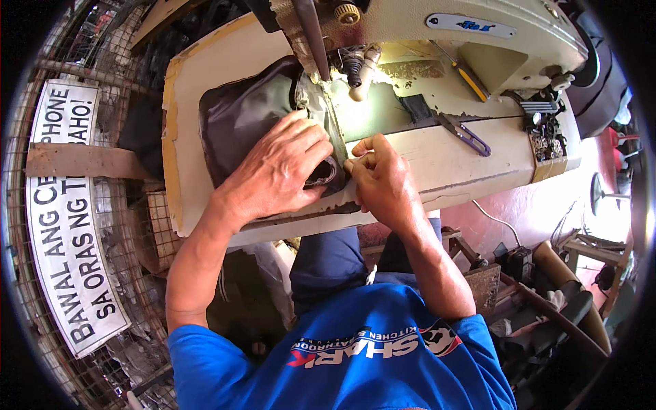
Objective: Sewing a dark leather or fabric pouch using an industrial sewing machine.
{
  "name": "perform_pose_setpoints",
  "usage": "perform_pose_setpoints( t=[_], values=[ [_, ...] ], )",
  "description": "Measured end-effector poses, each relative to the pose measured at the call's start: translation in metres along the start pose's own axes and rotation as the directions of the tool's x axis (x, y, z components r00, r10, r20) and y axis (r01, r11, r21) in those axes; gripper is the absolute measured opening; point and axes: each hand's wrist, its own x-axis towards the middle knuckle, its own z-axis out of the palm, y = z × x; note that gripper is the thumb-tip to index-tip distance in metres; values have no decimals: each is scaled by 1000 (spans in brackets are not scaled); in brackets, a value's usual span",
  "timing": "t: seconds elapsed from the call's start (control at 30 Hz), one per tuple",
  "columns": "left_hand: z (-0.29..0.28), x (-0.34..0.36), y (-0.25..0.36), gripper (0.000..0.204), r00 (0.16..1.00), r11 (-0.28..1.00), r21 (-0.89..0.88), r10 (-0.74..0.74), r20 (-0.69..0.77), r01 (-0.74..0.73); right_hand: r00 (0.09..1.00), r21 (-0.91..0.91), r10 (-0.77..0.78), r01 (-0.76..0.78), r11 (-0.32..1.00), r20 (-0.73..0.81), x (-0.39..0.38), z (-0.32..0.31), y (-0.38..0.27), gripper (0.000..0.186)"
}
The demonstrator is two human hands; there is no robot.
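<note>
A dark, shiny fabric piece (239, 119), perhaps a bag or pouch, lies on the sewing machine's bed left of the needle area. My left hand (277, 164) rests over its right part, fingers bent and gripping the gathered edge; the thumb is near a rolled fold. A narrow greyish strip (335, 130) runs from under the machine's head down toward me. Between thumb and bent fingers, my right hand (384, 179) pinches the lower end of this strip. The sewing machine (403, 27) stands across the far side, its lamp lighting the stitching spot. The needle tip is hard to make out.
Right of the needle lie purple-handled thread snips (468, 135), a small dark cloth scrap (415, 108) and a yellow-handled screwdriver (470, 80). Bobbins and metal parts (547, 140) sit at the table's right end. A wire mesh wall with a white sign (75, 225) stands left.
</note>
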Motion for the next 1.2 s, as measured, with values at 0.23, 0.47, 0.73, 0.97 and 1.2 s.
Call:
perform_pose_setpoints(
  t=[0.23, 0.47, 0.73, 0.97, 1.2],
  values=[
    [17, -4, -7, 44, 983, 989, -137, -77, -164, 55, 987, 138, 70, -90, 986, 144, -1, -11, -8, 24],
    [17, -9, -14, 42, 979, 961, -275, -82, -187, 28, 957, -141, -288, 283, 949, -20, 12, -18, -5, 20],
    [20, -11, -11, 45, 975, 970, -238, -102, -198, 53, 877, -442, -477, 408, 799, -52, 27, -31, 2, 12],
    [21, -11, -6, 47, 985, 988, -146, -81, -155, 58, 763, -434, -642, 603, 670, 70, 31, -26, 5, 19],
    [21, -11, -2, 47, 979, 986, -136, -117, -168, 94, 685, -486, -698, 692, 534, 209, 40, -19, 11, 27]
  ],
)
